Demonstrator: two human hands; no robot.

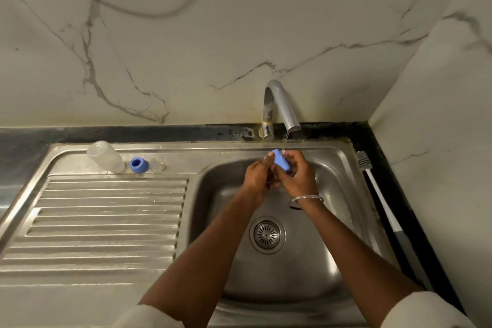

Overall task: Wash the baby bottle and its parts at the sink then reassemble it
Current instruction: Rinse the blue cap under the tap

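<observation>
Both hands meet over the sink: the left hand and right hand curl their fingers round a blue cap, holding it in the thin stream from the tap. I take this as rinsing that one part. The clear bottle sits on the ledge behind the drainboard, with the blue ring and clear teat just beside it, well apart from the hands. Next, I judge, the cap must join them before reassembly; a brush lies right of the sink.
</observation>
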